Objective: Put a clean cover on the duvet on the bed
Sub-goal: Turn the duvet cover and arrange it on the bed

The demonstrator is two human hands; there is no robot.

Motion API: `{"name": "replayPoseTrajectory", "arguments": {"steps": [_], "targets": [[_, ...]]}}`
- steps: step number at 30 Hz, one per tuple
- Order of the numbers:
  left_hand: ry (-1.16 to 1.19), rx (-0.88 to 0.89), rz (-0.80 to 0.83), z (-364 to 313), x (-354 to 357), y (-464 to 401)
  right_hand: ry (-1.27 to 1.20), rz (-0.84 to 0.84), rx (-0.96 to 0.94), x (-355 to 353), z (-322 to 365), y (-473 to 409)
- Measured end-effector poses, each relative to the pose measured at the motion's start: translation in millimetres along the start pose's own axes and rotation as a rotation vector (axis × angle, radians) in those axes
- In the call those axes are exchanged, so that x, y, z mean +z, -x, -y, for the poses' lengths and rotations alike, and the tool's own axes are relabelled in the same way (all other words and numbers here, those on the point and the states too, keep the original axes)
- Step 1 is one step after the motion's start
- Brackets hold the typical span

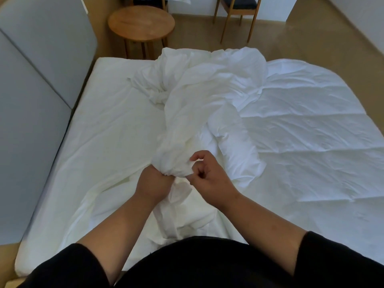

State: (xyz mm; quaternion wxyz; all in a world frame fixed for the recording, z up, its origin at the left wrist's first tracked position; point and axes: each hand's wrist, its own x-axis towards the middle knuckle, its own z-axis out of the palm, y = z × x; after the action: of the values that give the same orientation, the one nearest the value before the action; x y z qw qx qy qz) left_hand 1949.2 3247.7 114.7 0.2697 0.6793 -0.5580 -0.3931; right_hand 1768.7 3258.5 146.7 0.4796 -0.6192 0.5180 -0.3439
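A white duvet cover (199, 96) lies bunched in a long crumpled ridge down the middle of the bed (99, 142). Its near end is gathered into a thick wad. My left hand (154, 182) grips this wad from below left, fingers buried in the cloth. My right hand (209, 175) pinches the wad's edge from the right, fingers curled. The quilted white duvet (307, 129) is spread flat over the right half of the bed, partly under the cover.
A grey padded headboard (35, 84) runs along the left. A round wooden side table (141, 23) stands beyond the bed's far edge, and a wooden chair (239, 9) stands further right. Tan floor (311, 38) surrounds the bed.
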Motion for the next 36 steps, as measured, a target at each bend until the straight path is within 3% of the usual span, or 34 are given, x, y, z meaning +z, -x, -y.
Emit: {"name": "replayPoseTrajectory", "arguments": {"steps": [3,6,8,10,14,17,20,24,26,28,30,33,36], "targets": [[0.519,-0.216,0.101,9.9,-12.4,2.7,0.086,0.01,0.229,4.2,-32.2,-11.1],[0.946,-0.422,0.292,9.8,-22.8,12.0,0.345,0.316,0.33,17.7,-55.2,-20.6],[0.916,-0.454,0.318,0.9,-22.5,17.8,0.332,0.37,0.277,30.1,-56.0,-24.6],[0.816,-0.521,0.214,-7.8,-19.6,19.1,0.443,0.339,0.146,38.6,-56.5,-27.1],[0.851,-0.432,0.213,-1.3,-22.2,11.5,0.631,0.105,0.091,33.6,-68.7,-24.4],[0.442,-0.339,-0.002,7.9,-25.4,1.1,0.797,-0.052,0.1,15.3,-79.0,-19.9],[0.04,-0.19,-0.077,16.2,-26.2,-6.4,0.845,-0.202,-0.059,-0.7,-68.4,-16.6],[0.024,-0.166,-0.119,6.5,-25.4,-9.1,0.711,-0.397,-0.412,-8.7,-34.7,-5.2],[0.141,-0.215,-0.055,-7.6,-26.4,-4.4,0.616,-0.334,-0.391,-8.7,-19.1,4.8],[0.495,-0.25,0.17,-20.7,-28.2,8.1,0.482,-0.165,-0.276,-6.3,-7.8,14.8],[0.667,-0.326,0.413,-32.5,-26.2,20.3,0.474,0.013,-0.311,0.7,-6.4,22.8],[0.599,-0.415,0.521,-45.7,-18.6,29.3,0.507,0.157,-0.467,10.4,-8.7,29.6],[0.527,-0.516,0.518,-43.1,-9.7,26.2,0.505,0.134,-0.604,15.7,-14.8,31.0]]}}
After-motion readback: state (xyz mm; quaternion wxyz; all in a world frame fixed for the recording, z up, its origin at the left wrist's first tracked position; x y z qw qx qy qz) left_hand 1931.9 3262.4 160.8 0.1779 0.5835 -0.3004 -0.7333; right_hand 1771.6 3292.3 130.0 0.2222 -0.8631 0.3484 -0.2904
